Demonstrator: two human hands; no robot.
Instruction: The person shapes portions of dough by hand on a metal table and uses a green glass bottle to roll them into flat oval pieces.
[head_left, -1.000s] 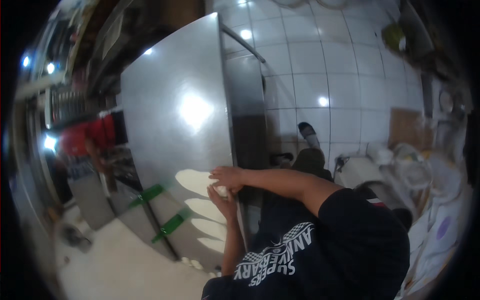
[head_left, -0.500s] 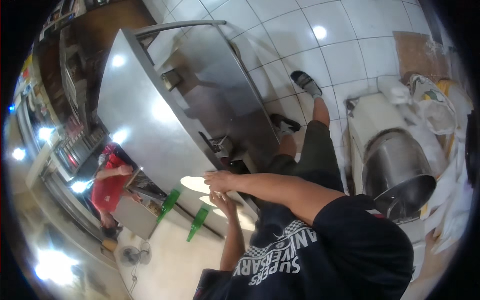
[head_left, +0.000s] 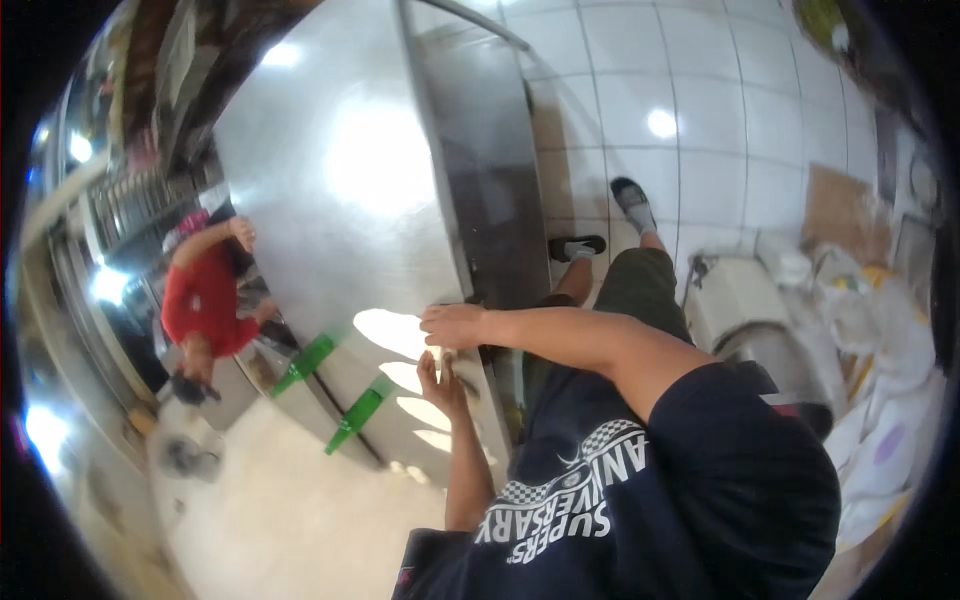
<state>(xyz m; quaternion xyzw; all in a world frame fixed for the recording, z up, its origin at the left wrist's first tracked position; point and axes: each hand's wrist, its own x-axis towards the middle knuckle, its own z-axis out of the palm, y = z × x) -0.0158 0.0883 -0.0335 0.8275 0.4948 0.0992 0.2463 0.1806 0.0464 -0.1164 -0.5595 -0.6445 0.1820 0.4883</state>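
A row of flat, pale, elongated dough pieces (head_left: 390, 333) lies along the near edge of the steel worktable (head_left: 290, 190). My right hand (head_left: 456, 326) reaches across, its fingers closed over the near end of the farthest, largest piece. Just below it, my left hand (head_left: 442, 385) pinches a small bit of dough (head_left: 434, 353) between thumb and fingers. Two green glass bottles lie to the left of the dough: a farther green bottle (head_left: 304, 364) and a nearer green bottle (head_left: 358, 415). Several small dough lumps (head_left: 408, 471) rest by the table's end.
Across the table stands a person in a red shirt (head_left: 200, 295), one arm reaching over the top. A metal mixing bowl machine (head_left: 745, 290) and white sacks (head_left: 880, 400) stand at my right. A fan (head_left: 190, 458) is at the lower left.
My view has shifted, showing more of the dough row and the small lumps. My hands stay together at the dough. The person in red has raised an arm over the table.
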